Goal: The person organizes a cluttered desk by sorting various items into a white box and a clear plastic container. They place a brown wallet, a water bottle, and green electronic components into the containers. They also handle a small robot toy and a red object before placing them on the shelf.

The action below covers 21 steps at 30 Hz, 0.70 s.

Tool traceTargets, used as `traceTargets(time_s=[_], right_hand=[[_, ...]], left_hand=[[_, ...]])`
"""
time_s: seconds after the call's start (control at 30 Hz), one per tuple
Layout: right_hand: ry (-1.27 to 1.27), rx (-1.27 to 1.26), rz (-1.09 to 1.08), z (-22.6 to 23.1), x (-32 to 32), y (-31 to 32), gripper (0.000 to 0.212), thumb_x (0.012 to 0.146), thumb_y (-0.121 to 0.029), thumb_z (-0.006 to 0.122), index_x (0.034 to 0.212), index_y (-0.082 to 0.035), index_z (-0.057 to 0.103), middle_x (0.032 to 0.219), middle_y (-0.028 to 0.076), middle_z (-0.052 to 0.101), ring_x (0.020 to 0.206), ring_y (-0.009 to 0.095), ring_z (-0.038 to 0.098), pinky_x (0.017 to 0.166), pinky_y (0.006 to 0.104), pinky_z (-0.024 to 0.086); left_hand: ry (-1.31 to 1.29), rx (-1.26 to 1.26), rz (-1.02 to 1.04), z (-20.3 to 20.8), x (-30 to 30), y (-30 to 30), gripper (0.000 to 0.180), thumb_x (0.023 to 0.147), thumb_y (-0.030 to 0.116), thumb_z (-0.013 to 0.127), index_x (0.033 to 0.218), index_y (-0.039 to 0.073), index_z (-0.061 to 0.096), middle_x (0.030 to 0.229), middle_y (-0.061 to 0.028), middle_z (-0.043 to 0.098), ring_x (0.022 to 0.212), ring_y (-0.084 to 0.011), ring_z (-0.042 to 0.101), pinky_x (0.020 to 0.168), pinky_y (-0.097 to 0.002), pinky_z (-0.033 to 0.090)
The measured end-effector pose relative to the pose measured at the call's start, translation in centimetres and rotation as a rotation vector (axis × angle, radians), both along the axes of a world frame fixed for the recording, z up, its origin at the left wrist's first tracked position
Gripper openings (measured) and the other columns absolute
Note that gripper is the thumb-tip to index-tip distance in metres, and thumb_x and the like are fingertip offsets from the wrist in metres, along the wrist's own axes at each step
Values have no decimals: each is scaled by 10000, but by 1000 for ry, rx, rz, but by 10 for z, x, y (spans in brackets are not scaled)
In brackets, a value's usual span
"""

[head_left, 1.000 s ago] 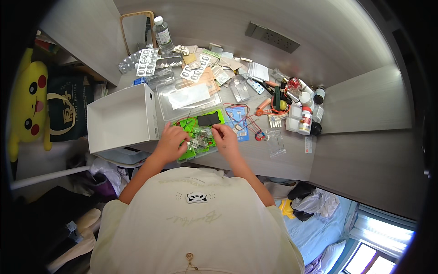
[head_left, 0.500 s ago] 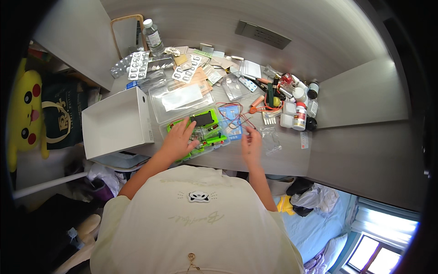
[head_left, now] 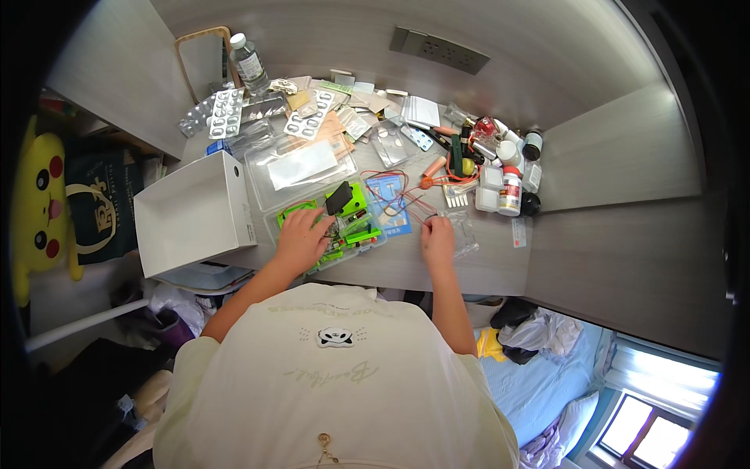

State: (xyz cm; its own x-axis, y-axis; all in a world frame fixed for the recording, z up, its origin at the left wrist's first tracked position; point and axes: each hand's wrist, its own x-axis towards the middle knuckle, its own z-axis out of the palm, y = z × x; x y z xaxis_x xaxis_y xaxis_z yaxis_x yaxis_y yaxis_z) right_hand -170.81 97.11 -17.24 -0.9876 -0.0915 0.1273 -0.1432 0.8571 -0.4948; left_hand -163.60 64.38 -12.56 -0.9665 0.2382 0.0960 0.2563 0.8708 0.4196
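My left hand (head_left: pixel 303 241) reaches over a clear plastic case (head_left: pixel 267 205) with bright green parts (head_left: pixel 358 202) in it. Its fingers are spread, and the fingertips are at the lower edge of a flat black rectangular piece (head_left: pixel 339 198) that sits tilted on the green parts. My right hand (head_left: pixel 438 241) is at the right, fingers pinched together at the ends of thin red wires (head_left: pixel 406 205). Those wires run left over a blue printed card (head_left: pixel 388 195) beside the case. The exact grip of the fingertips on the wires is small in the view.
An open white box (head_left: pixel 187 215) stands left of the case. Blister packs (head_left: pixel 226 114), papers and a clear bottle (head_left: pixel 249 66) fill the back. Several small bottles and jars (head_left: pixel 510 191) crowd the right, near an orange cord (head_left: pixel 426 182) and a clear plastic wrapper (head_left: pixel 466 234).
The black piece has gone from lying flat to tilted as my left fingers drew back to its lower edge. My right hand has moved slightly right and stopped blurring. The whole view has shifted a little.
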Motion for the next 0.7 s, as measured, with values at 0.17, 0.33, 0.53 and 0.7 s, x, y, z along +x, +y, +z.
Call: traceTargets(time_s=[0.17,0.33,0.53,0.7], right_hand=[[-126,-204,-43,7,-4,10,189,816,-89,696,957,5,613,958,163,596,898,345,591,779,431,482],[212,59,110,21,-14,-21,258,823,-111,689,1048,-14,606,992,169,592,901,347,582,813,441,479],[-29,303,114,8,-32,-27,183,825,-108,676,975,-14,632,988,159,632,904,359,586,813,439,479],[66,-7,29,5,-33,-15,84,861,-123,640,917,-69,674,897,125,657,870,333,588,809,441,466]], left_hand=[[44,133,34,5,14,-21,432,825,164,681,1246,127,590,1296,-133,544,1212,-357,490,1032,-482,372],[79,122,2,13,11,-16,480,829,174,681,1290,111,564,1342,-149,514,1212,-366,493,1044,-487,375],[60,-63,-140,9,-26,18,628,875,330,647,1419,86,451,1491,-164,396,1364,-339,382,1129,-479,292],[12,-201,-131,-16,-20,28,692,901,412,608,1472,93,384,1538,-161,336,1425,-318,306,1176,-487,214]])
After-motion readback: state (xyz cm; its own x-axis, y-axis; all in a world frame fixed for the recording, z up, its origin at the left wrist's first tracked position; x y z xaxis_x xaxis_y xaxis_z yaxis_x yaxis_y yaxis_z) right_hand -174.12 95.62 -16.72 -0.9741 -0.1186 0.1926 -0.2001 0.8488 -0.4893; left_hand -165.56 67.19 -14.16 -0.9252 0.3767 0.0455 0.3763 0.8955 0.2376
